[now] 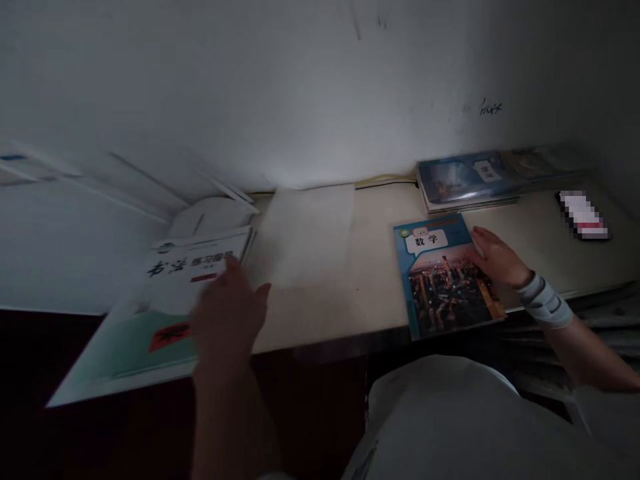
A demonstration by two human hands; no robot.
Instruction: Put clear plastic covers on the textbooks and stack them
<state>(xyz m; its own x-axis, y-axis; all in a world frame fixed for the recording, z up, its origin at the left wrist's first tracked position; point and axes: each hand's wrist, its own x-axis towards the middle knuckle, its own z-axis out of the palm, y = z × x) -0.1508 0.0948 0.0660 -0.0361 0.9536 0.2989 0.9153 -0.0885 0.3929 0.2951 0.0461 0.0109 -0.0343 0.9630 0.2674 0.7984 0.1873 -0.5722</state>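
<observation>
My right hand (500,257), with a grey band on its wrist, grips the right edge of a blue mathematics textbook (445,287). The cover faces up with a city skyline at dusk, and its lower edge reaches the table's front edge. Over the white and green book (135,333) at the left is my left hand (227,307), somewhat blurred, its thumb apart from the fingers. Whether it touches that book I cannot tell. The book's title is seen upside down, and its lower corner juts past the table edge.
Against the wall at the back right lies a stack of textbooks (455,183). A phone (584,215) rests on the right of the table (325,313). A pale sheet (310,233) lies in the middle. Yellow and black cables (383,180) run along the wall.
</observation>
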